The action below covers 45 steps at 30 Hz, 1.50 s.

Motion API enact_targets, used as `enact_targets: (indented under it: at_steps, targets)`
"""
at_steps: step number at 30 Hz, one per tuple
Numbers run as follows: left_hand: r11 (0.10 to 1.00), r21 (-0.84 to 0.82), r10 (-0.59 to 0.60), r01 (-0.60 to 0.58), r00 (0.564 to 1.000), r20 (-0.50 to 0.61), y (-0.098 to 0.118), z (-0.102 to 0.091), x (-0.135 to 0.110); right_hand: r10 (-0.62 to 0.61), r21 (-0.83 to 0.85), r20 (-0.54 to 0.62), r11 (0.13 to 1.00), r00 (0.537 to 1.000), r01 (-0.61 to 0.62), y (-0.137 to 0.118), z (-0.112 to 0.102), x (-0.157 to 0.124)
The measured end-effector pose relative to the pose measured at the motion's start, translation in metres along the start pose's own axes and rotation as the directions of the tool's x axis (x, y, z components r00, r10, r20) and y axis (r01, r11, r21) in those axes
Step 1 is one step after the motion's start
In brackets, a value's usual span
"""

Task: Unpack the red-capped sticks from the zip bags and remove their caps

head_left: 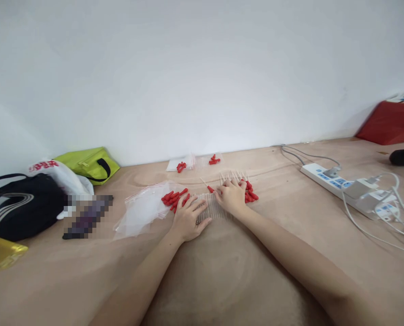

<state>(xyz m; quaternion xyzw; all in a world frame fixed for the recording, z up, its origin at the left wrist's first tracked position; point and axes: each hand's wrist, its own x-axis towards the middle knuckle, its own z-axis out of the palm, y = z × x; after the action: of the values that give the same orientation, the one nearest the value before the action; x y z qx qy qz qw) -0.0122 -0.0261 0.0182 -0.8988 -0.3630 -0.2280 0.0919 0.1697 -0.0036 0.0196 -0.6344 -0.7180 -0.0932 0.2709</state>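
Note:
Between my hands lies a row of thin clear tubes [218,210], side by side on the table. My left hand [190,219] rests flat over the row's left end, fingers spread, beside a pile of red rubber bulbs [170,199]. My right hand [234,197] bends over the right part of the row with curled fingers. At its fingertips is a dropper [209,188], its red bulb towards me and its thin pale stem pointing away to the left. More red bulbs [252,194] lie right of that hand, with pale stems [236,175] showing beyond it.
Clear zip bags [142,210] lie left of the bulbs. Two small groups of red bulbs [181,167] sit on bags near the wall. A power strip [338,183] with cables is at right; a black bag [25,206] and a yellow-green pouch [89,164] are at left.

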Motion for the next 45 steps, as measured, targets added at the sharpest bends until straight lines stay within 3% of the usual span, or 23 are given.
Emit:
enact_targets:
  at_steps: [7, 12, 15, 18, 22, 26, 34, 45]
  targets:
    - [1.000, 0.008, 0.008, -0.008, 0.999, -0.033, 0.000, -0.001, -0.001, 0.140, -0.050, 0.134, 0.990, 0.981, -0.134, -0.025, 0.018, 0.026]
    - [0.999, 0.043, -0.008, 0.011, 0.998, -0.066, -0.002, 0.001, -0.003, 0.101, -0.030, 0.060, 0.995, 0.993, -0.100, -0.019, 0.015, 0.022]
    - [0.995, 0.087, -0.029, 0.040, 0.992, -0.123, -0.002, 0.004, -0.004, 0.029, 0.019, -0.053, 0.999, 0.998, -0.028, -0.002, 0.004, 0.004]
    - [0.991, 0.123, -0.020, 0.044, 0.982, -0.186, 0.001, 0.005, -0.003, -0.138, 0.138, -0.125, 0.978, 0.983, 0.155, 0.019, -0.011, -0.024]
    - [0.994, 0.101, 0.070, -0.051, 0.977, -0.200, 0.011, 0.005, -0.001, -0.302, 0.245, -0.171, 0.909, 0.938, 0.338, 0.039, -0.024, -0.058]
    - [0.992, 0.029, 0.128, -0.125, 0.974, -0.185, 0.022, 0.006, -0.001, -0.337, 0.248, -0.183, 0.893, 0.924, 0.375, 0.038, -0.027, -0.067]
    - [0.986, -0.093, 0.116, -0.142, 0.963, -0.242, 0.023, 0.012, 0.000, -0.381, 0.199, -0.172, 0.890, 0.908, 0.411, 0.027, -0.017, -0.059]
    - [0.973, -0.167, 0.120, -0.158, 0.968, -0.220, 0.022, 0.010, -0.006, -0.455, 0.186, -0.154, 0.858, 0.877, 0.478, 0.028, -0.024, -0.063]
